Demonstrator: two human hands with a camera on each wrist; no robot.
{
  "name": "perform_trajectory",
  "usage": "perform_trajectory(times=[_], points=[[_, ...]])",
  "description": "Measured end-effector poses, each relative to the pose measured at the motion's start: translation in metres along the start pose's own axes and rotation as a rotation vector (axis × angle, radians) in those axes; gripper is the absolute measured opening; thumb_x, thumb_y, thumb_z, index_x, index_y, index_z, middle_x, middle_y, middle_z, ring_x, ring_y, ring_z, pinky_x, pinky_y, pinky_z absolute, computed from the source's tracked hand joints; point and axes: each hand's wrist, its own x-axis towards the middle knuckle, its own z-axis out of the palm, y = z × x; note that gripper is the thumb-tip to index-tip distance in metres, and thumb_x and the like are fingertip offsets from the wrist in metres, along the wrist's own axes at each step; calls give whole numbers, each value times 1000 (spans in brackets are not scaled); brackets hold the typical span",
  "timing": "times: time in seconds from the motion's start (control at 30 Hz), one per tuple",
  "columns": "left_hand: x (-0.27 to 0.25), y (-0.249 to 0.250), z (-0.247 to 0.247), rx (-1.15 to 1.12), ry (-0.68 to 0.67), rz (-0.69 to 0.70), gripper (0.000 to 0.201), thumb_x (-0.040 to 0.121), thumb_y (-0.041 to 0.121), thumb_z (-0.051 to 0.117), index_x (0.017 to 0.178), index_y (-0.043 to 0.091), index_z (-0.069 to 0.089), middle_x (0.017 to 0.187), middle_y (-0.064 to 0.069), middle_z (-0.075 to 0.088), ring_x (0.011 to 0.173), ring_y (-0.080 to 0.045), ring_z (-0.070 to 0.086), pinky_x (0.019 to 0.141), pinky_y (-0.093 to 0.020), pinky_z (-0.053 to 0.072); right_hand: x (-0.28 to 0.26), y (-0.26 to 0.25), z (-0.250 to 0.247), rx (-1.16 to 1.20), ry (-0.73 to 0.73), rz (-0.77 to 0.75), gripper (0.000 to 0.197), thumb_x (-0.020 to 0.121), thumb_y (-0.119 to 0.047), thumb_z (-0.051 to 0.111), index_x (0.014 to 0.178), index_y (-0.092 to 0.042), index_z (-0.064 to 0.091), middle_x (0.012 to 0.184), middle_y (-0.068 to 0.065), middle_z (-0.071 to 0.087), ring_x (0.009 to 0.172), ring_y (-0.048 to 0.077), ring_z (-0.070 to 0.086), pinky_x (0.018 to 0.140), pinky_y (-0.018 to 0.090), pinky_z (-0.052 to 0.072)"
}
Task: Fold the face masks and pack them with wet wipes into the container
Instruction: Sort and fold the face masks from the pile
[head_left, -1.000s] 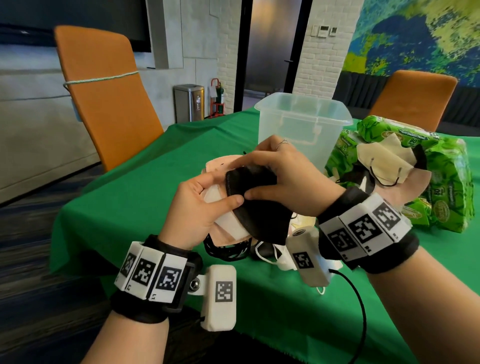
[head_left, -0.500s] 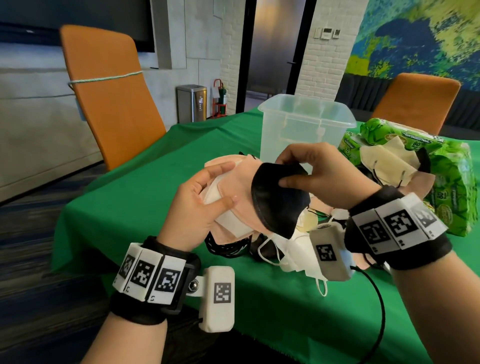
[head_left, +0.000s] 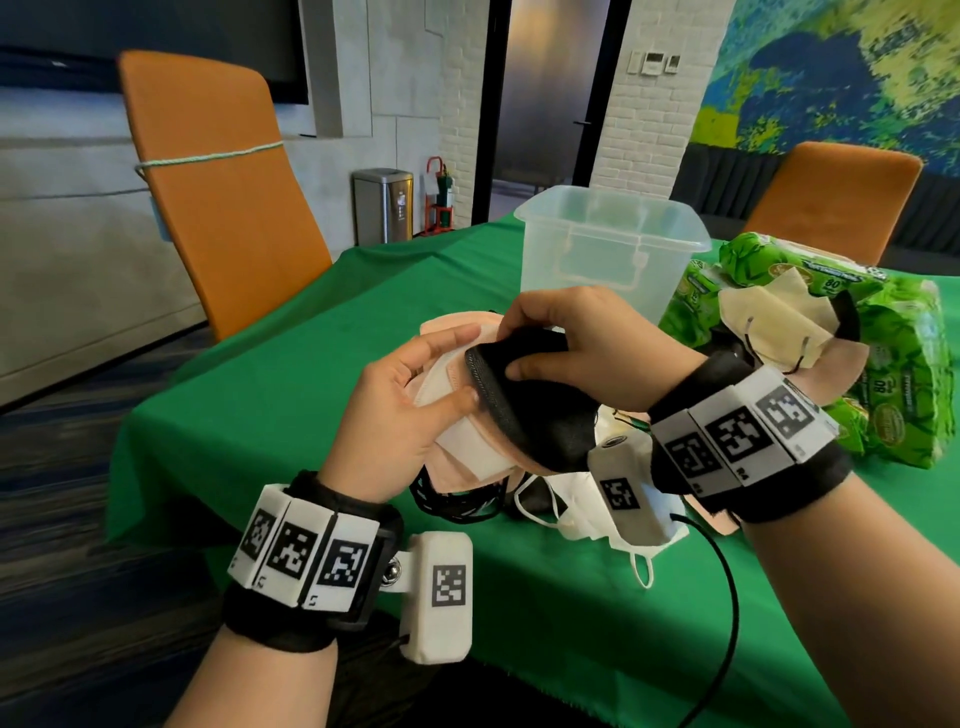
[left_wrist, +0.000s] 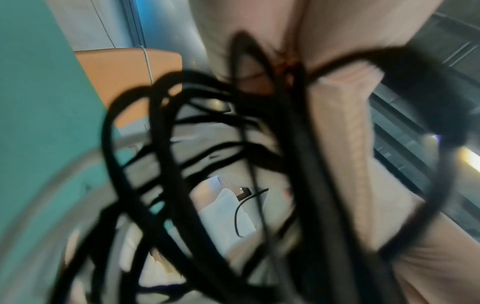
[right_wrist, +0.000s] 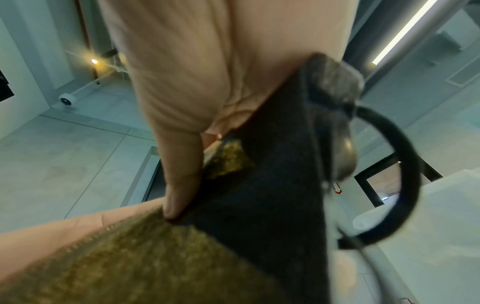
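The left hand (head_left: 402, 410) gripped a stack of pink and white masks (head_left: 462, 447), thumb pressed on its top, held above the green bench (head_left: 291, 384) in front of the clear container (head_left: 613, 249); the right hand (head_left: 587, 343) pinched a black mask (head_left: 540, 415) against that stack; black ear loops (left_wrist: 161, 164) dangled beneath; more white masks (head_left: 576, 514) lay on the bench below the hands; green wet wipes packs (head_left: 904, 364) sat just right of the container, beige masks (head_left: 774, 322) resting on them.
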Motion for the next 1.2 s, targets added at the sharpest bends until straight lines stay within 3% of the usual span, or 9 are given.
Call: perform_trajectory(times=[0.23,0.33,0.5,0.6,0.77,0.87,0.97,1.1,1.2], points=[[0,1,0,-17,-1,-5,41,73,5,67,106,29,63,103,18,69,102,-2,61,94,-19,45,2,5,1,178,38,77,28,76,-13,73,68,-25,49,72,-4,59,73,14,56,74,28,46],[1,0,0,-10,5,-11,40,70,11,65,106,29,63,107,15,69,105,-4,61,97,-24,45,2,6,0,316,19,114,29,78,-8,70,68,-23,47,62,-9,53,58,6,46,59,16,41],[0,-1,-4,23,27,-12,35,74,12,68,102,33,63,101,21,69,99,0,61,93,-20,45,2,9,-2,418,94,148,32,82,-3,65,68,-19,41,57,-2,41,46,5,36,48,15,32],[0,-2,-6,37,53,-7,29,74,14,68,97,32,64,98,21,69,97,0,61,92,-21,46,1,14,-2,531,130,185,31,82,2,62,75,-19,41,60,2,49,43,7,45,44,18,39],[-1,-1,-7,100,77,-8,32,81,0,66,87,31,66,89,25,69,95,2,61,90,-18,44,-1,19,-5,605,212,112,37,78,9,64,92,-24,52,83,1,64,72,13,63,70,29,55],[-1,1,-8,87,81,-47,33,83,-1,63,90,31,70,91,21,71,99,-2,62,90,-22,47,-2,14,-9,655,446,-15,25,72,4,67,78,-19,61,73,-11,67,72,4,62,71,20,50],[-1,1,-7,70,77,-48,32,84,-2,61,89,29,70,88,25,70,92,9,60,83,-11,46,-5,14,-10,701,604,-185,28,69,10,66,70,-17,61,75,-12,70,79,7,65,74,22,51],[0,1,-4,2,105,-49,29,83,-3,62,82,25,72,79,16,72,81,0,63,78,-16,49,-13,16,2,527,450,-215,23,64,4,71,62,-19,65,86,-3,66,84,7,59,75,16,44],[1,2,-5,-97,128,-75,26,75,11,55,77,26,76,79,8,73,78,-8,64,71,-23,51,-20,24,13,374,267,-163,28,66,3,73,76,-23,70,89,-4,59,81,3,55,79,17,42]])
